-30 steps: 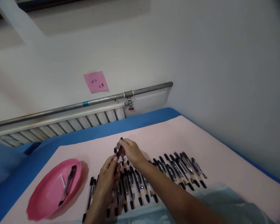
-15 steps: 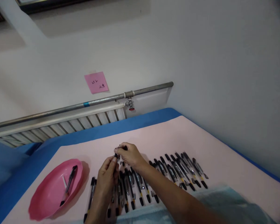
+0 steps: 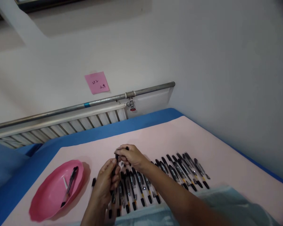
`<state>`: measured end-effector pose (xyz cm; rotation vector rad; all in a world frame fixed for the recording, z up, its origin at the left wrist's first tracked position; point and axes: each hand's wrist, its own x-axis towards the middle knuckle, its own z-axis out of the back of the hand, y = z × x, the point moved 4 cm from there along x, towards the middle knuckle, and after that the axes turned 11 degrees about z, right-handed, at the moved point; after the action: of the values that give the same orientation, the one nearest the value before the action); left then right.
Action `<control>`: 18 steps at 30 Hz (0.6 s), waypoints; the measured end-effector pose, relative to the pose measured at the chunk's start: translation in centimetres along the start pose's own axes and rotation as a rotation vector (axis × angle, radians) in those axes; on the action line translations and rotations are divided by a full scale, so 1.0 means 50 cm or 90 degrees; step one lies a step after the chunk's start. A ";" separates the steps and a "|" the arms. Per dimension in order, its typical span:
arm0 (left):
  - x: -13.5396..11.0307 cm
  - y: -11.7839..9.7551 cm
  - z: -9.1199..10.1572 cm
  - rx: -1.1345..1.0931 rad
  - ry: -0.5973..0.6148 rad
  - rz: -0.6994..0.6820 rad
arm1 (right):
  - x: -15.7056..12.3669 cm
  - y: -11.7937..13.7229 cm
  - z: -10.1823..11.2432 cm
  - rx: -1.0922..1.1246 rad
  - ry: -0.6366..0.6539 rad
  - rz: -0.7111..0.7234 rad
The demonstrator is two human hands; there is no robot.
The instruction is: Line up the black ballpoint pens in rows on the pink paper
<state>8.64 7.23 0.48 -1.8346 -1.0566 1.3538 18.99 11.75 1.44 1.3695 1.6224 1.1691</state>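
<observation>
My left hand (image 3: 105, 181) is closed around a black pen (image 3: 117, 156) held tip-upward over the pink sheet. At its upper end the fingers of my right hand (image 3: 134, 158) pinch close together, touching it. A small black piece, perhaps a pen cap (image 3: 127, 148), sticks up between my right fingers. Below both hands lies a row of black pens with clear barrels (image 3: 141, 190), side by side. Another group of such pens (image 3: 179, 171) lies right of my right forearm. Loose black caps and clips are scattered among them.
A pink scalloped bowl (image 3: 44, 197) on the left contains black pens (image 3: 70, 186) and a thin white stick (image 3: 65, 182). The pink sheet (image 3: 165, 135) covers a blue table surface (image 3: 153, 115). Behind it run a radiator (image 3: 94, 121) and a metal pipe (image 3: 151, 89) along the wall.
My left hand has turned slightly and its forearm has shifted left, covering more of the leftmost pens. My right fingers have moved a little over the pen's upper end.
</observation>
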 end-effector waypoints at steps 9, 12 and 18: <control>0.003 -0.002 0.003 0.010 0.031 0.038 | 0.003 -0.001 0.005 -0.023 -0.040 0.051; 0.003 -0.001 0.011 -0.046 0.083 0.101 | 0.004 0.004 0.004 0.012 0.006 0.035; -0.006 0.001 0.009 -0.203 0.207 0.191 | -0.002 0.022 -0.005 0.169 0.101 0.010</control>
<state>8.21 6.97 0.44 -2.4306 -0.8874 1.0334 19.16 11.66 2.54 1.4859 1.9385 1.1256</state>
